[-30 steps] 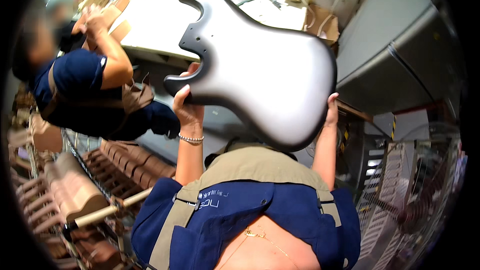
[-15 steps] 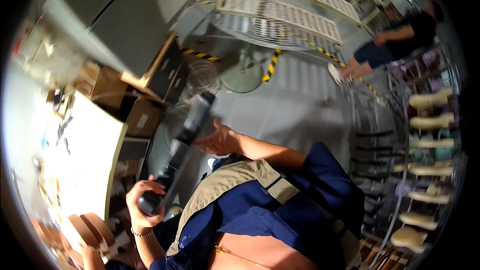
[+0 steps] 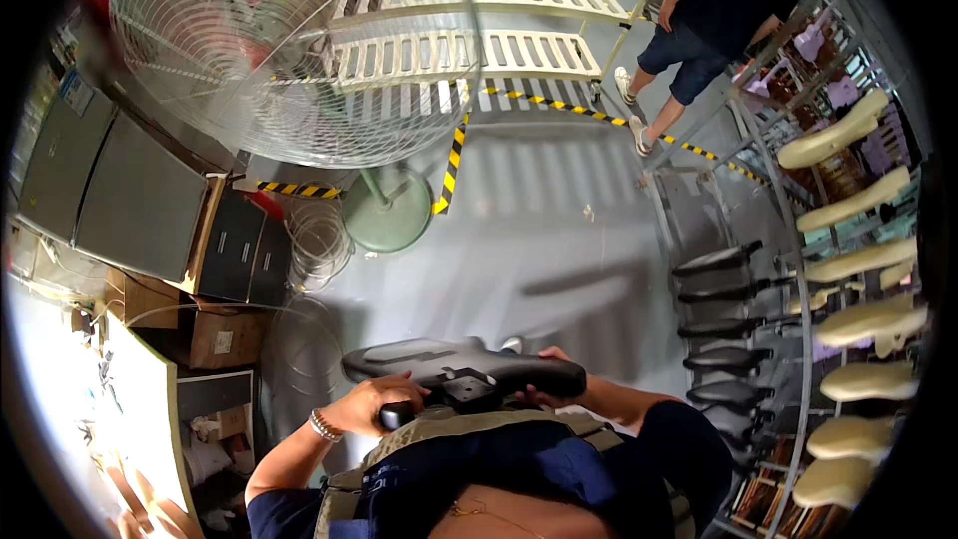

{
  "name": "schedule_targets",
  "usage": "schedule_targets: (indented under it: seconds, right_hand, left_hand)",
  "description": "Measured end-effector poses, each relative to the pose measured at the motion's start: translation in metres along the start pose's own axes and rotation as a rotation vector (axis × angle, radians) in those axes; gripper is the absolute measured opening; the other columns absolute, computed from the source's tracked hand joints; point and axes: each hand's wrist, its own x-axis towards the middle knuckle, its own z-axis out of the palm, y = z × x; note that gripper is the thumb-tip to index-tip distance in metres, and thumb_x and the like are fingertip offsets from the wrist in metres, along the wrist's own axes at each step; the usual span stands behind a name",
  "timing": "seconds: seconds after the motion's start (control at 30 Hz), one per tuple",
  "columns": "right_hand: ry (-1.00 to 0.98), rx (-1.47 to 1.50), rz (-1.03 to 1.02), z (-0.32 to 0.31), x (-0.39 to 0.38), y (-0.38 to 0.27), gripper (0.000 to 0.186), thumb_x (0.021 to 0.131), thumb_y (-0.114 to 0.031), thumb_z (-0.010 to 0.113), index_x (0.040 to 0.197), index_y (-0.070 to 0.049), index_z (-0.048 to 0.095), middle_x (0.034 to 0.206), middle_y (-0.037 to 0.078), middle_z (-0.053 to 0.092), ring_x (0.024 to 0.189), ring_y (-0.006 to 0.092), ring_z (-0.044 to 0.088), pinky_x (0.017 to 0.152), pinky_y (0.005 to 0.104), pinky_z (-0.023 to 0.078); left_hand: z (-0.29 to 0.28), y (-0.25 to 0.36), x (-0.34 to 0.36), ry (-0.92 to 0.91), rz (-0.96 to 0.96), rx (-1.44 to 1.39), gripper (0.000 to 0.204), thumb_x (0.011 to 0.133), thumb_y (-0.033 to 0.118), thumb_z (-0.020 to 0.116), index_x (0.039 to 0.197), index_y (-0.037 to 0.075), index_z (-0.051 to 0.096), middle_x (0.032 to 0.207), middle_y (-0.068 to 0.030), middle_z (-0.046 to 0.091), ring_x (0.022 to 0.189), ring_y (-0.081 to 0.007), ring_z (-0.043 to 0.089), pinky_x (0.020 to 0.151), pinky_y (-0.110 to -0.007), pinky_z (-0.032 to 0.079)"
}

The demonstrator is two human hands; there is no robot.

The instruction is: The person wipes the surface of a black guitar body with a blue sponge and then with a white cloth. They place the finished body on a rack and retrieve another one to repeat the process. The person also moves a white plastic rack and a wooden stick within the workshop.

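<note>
In front of my waist I hold a long, glossy black curved body [image 3: 449, 364], broad and lying level, with angular cut-outs near its middle. My left hand [image 3: 384, 401] is closed at its near left side, where a rounded black end [image 3: 397, 415] pokes out beside the fingers. Around its right end my right hand [image 3: 551, 379] is closed, with part of the fingers hidden behind the body. To my right, a metal rack [image 3: 803, 339] carries several similar black pieces [image 3: 726, 359] and cream-coloured pieces [image 3: 866, 322].
A large wire-cage fan [image 3: 299, 130] on a round green base [image 3: 389, 215] stands ahead left. Cabinets [image 3: 140, 200], cardboard boxes [image 3: 225, 337] and a bright worktable [image 3: 150, 419] line the left. Slatted shelves [image 3: 469, 55] and a person [image 3: 699, 30] are farther off, past striped floor tape [image 3: 454, 165].
The black body has swung from upright on my left to level before my waist. My right hand has closed on it. My view has turned; the other person now faces away.
</note>
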Motion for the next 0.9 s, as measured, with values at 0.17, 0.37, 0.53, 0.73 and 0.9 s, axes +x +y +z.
schedule_targets:
  seconds: [0.17, 0.37, 0.53, 0.73, 0.9]
  right_hand:
    - [-0.015, 0.134, -0.409, 0.062, -0.111, 0.006, 0.058, 0.067, -0.032, 0.063, 0.112, -0.004, 0.038, 0.104, 0.016, 0.041, 0.09, 0.0205, 0.049, 0.079, 0.0368, 0.047]
    - [0.056, 0.251, -0.458, 0.147, -0.193, -0.065, 0.063, 0.06, -0.03, 0.069, 0.108, -0.002, 0.039, 0.094, 0.009, 0.041, 0.084, 0.017, 0.049, 0.075, 0.0301, 0.046]
    - [0.107, -0.043, -0.579, 0.206, -0.215, -0.156, 0.066, 0.063, -0.036, 0.065, 0.113, 0.0, 0.04, 0.094, 0.012, 0.043, 0.083, 0.0192, 0.05, 0.071, 0.0312, 0.047]
    - [0.347, -0.774, -0.849, 0.342, -0.206, -0.264, 0.061, 0.07, -0.044, 0.057, 0.11, 0.001, 0.045, 0.082, 0.018, 0.055, 0.07, 0.0276, 0.056, 0.061, 0.0361, 0.048]
    - [0.17, -0.94, -0.762, 0.439, -0.184, -0.386, 0.054, 0.073, -0.04, 0.056, 0.108, 0.001, 0.049, 0.091, 0.017, 0.057, 0.079, 0.0292, 0.058, 0.067, 0.041, 0.05]
  left_hand:
    - [0.02, -0.026, 0.121, 0.082, 0.024, 0.083, 0.033, 0.058, 0.01, 0.069, 0.089, 0.01, 0.058, 0.111, -0.0081, 0.058, 0.116, -0.0288, 0.046, 0.104, -0.053, 0.014]
    - [0.019, -0.053, 0.251, 0.265, 0.013, 0.063, 0.033, 0.059, 0.002, 0.067, 0.09, 0.01, 0.058, 0.118, -0.0098, 0.054, 0.117, -0.0294, 0.045, 0.104, -0.048, 0.02]
    - [-0.033, -0.088, 0.341, 0.406, 0.05, 0.104, 0.034, 0.06, 0.001, 0.069, 0.092, 0.009, 0.059, 0.122, -0.0136, 0.05, 0.118, -0.0315, 0.042, 0.101, -0.042, 0.029]
    - [-0.101, -0.096, 0.417, 0.645, 0.027, 0.197, 0.02, 0.062, 0.003, 0.071, 0.079, 0.013, 0.065, 0.135, -0.0147, 0.034, 0.127, -0.0355, 0.026, 0.102, -0.043, 0.026]
    - [-0.131, -0.099, 0.449, 0.868, -0.252, 0.151, 0.024, 0.064, 0.006, 0.07, 0.085, 0.013, 0.065, 0.136, -0.0124, 0.033, 0.127, -0.036, 0.026, 0.101, -0.042, 0.028]
